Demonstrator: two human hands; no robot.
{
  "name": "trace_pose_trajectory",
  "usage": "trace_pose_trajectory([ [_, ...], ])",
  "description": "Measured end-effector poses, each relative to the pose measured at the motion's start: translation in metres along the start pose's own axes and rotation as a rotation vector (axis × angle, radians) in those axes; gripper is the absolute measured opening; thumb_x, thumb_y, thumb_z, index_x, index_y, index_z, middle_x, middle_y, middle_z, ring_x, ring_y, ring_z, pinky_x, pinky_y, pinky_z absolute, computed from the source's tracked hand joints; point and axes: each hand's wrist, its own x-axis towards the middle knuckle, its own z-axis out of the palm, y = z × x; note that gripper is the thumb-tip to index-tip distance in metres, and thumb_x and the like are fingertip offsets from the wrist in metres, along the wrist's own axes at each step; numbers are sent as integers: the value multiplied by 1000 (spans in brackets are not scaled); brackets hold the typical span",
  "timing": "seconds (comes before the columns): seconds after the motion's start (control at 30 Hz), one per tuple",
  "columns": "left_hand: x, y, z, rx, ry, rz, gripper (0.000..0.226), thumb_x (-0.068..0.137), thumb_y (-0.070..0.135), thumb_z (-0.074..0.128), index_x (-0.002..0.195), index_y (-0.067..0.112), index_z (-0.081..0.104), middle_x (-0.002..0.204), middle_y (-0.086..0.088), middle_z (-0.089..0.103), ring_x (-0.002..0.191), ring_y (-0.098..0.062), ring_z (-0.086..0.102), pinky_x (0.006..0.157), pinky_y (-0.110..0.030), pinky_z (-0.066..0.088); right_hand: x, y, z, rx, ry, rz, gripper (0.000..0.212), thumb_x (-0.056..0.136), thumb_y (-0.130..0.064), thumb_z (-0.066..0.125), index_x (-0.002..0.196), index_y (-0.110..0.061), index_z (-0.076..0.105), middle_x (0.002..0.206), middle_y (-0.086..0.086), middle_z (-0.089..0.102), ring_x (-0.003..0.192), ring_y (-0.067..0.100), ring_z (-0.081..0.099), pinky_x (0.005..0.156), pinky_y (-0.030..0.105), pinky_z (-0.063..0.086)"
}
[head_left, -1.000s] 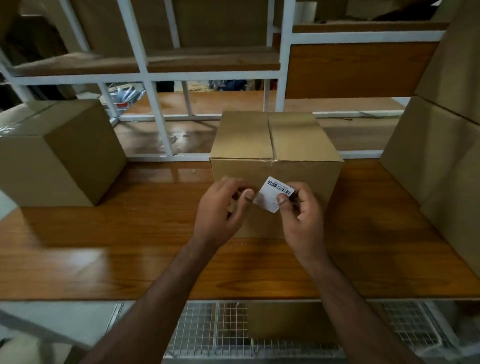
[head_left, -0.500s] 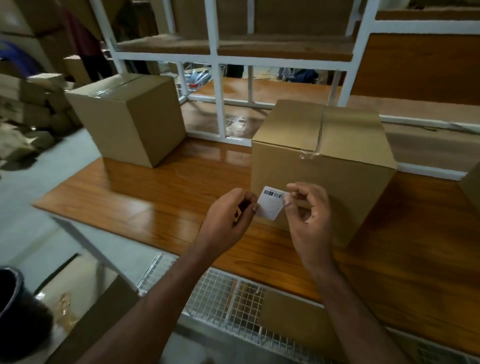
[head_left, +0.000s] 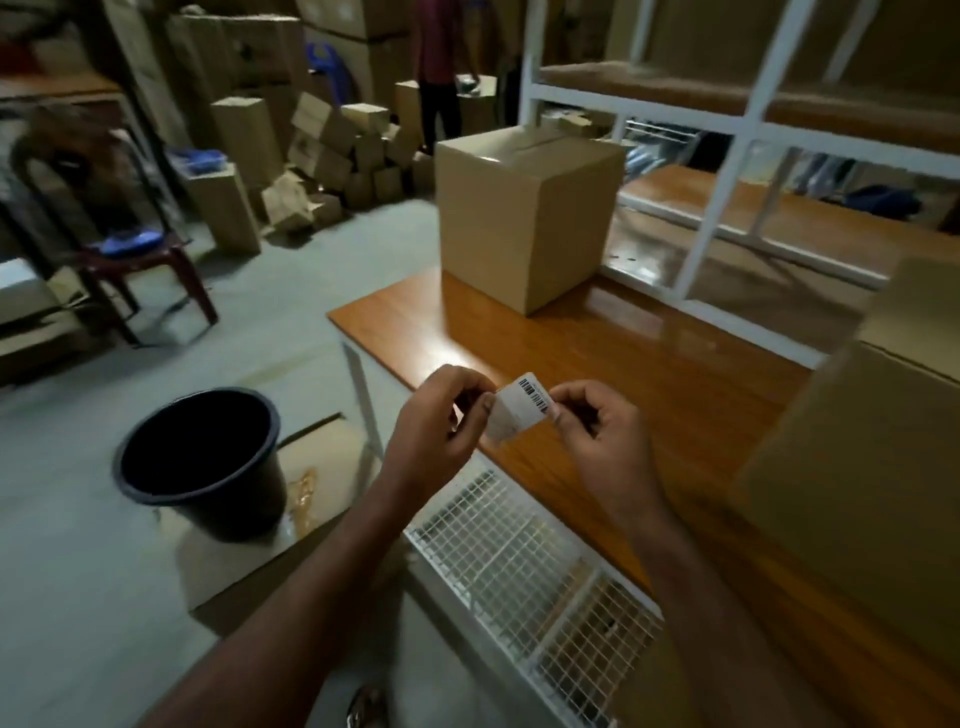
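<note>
I see the barcode label (head_left: 517, 410) held in the air between both hands, above the near left corner of the wooden table (head_left: 675, 384) and not touching it. Its long axis runs from lower left to upper right in my view. The printed face is turned up toward the camera, and the barcode sits at the upper right end. My left hand (head_left: 441, 431) pinches the plain lower left end between thumb and curled fingers. My right hand (head_left: 602, 441) pinches the barcoded end the same way.

The table is glossy orange-brown wood. A closed cardboard box (head_left: 524, 218) stands on its far left corner, and a second carton (head_left: 872, 441) fills the right edge of the view. A white wire mesh shelf (head_left: 530, 556) lies below the table's near edge, and a white rack (head_left: 727, 156) with wooden shelves rises behind it.

A black bucket (head_left: 202, 457) stands on the grey floor to the left. Further back are a dark chair (head_left: 140, 249), a tumbled pile of cartons (head_left: 337, 150) and a standing person (head_left: 441, 67).
</note>
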Motion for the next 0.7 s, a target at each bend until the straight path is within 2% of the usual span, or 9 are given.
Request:
trace_pose_trajectory([
  [0.13,2,-62,-53,72,94,-76,7,94,17,59,98,15,63,91,5,60,78,-8,55,63,-25,47,34,-5,85,91,-112,71,13,93,-7,65,100,-17,66,97,-3,68,92,9,68,72,21,57],
  [0.2,4,-92,-74,80,130,-120,9,94,18,59,98,13,64,90,4,60,77,-10,55,64,-28,48,49,-5,124,121,-157,105,9,94,-8,64,99,-15,65,95,1,69,89,14,69,71,26,59],
  [0.3,3,-130,-102,90,160,-188,9,94,18,59,98,11,63,91,1,60,78,-11,55,65,-24,47,71,-7,175,132,-194,111,13,94,-5,62,93,-18,65,87,0,68,78,12,67,67,27,58],
  [0.4,-2,-165,-131,116,205,-266,8,94,16,58,97,10,64,91,-1,60,79,-13,55,66,-19,44,89,-10,219,188,-210,177,11,96,-5,59,93,-14,63,91,5,68,74,10,63,63,23,54],
  [0.53,-13,-206,-167,150,234,-362,10,93,15,58,96,9,64,88,1,59,79,-14,55,67,-21,44,106,-11,272,281,-226,302,6,97,-7,58,95,-9,64,94,9,71,76,14,64,66,26,57],
  [0.7,-30,-249,-201,228,289,-470,12,95,19,57,101,12,65,95,4,61,86,-8,55,75,-14,43,121,-10,336,317,-238,402,7,96,-10,61,100,-10,66,92,12,70,75,13,65,69,27,59],
])
